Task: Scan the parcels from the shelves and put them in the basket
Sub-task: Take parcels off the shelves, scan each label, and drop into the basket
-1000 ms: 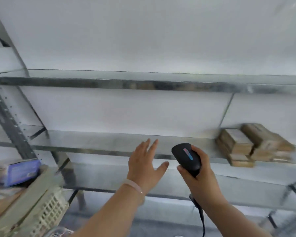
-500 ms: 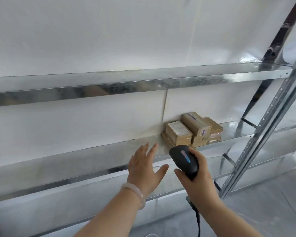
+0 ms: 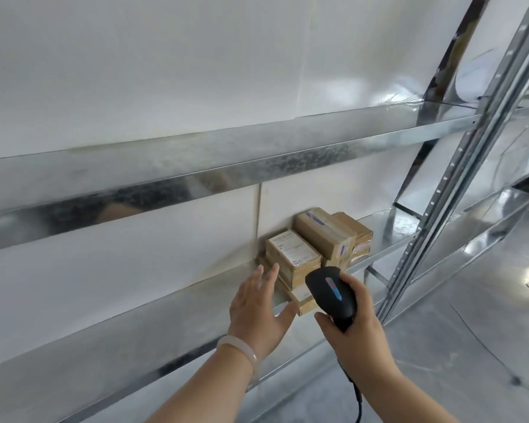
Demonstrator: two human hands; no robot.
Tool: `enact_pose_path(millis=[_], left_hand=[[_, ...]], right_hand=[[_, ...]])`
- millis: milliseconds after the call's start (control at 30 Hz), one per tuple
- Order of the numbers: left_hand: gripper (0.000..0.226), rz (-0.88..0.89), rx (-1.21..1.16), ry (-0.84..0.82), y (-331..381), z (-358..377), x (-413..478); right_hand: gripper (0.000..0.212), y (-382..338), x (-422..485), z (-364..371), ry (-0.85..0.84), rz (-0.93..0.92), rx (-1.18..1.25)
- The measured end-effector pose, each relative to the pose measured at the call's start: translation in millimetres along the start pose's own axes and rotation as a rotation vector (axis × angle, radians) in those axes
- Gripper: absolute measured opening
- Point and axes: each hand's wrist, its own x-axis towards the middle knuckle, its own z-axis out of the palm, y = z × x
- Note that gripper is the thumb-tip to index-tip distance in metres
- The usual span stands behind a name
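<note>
A: Item one, the largest?
B: White wall panel (image 3: 165, 71), behind galvanised racking. Upper shelf (image 3: 226, 160), bare where it shows. Middle shelf (image 3: 135, 325), loaded at its right end. Perforated upright post (image 3: 458, 166), on the right.

A: The stock?
B: Brown cardboard parcels (image 3: 318, 248), one small stack on the middle shelf, against the wall. White-labelled parcel (image 3: 292, 254) on top at the front left; taped parcel (image 3: 324, 232) behind it, higher.

A: Hands?
B: Left hand (image 3: 257, 309): fingers straight, thumb spread, fingertips at the stack's left side; whether they touch it I cannot tell. Right hand (image 3: 358, 328): fingers wrapped round the handle of a black scanner (image 3: 330, 293), its head just in front of the stack.

A: Small items?
B: Pale bracelet (image 3: 237, 351), left wrist. Black cable (image 3: 356, 398), hanging from the scanner.
</note>
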Motion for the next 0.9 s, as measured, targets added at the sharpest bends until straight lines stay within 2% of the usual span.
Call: enact_pose_path(millis=[200,533,767,900], left_hand=[[0.077,-0.071,-0.01,-0.051,-1.7,18.2,40.3],[0.07,-0.259,-0.042,-0.004,11.2,52.6,111.6],[0.068,-0.433,-0.202,0.005,11.7,81.9,143.4],[0.07,-0.451,-0.359,0.012,13.2,94.5,146.5]], right_hand=[[0.064,12.8,48.2,0.5,0.008,0.031,0.033],[0.067,37.5,143.1,3.3,-0.185,-0.073,0.02],[0.066,56.8,187.8,13.1,-0.324,-0.109,0.057],[0.067,69.9,198.5,19.3,-0.356,-0.099,0.09]])
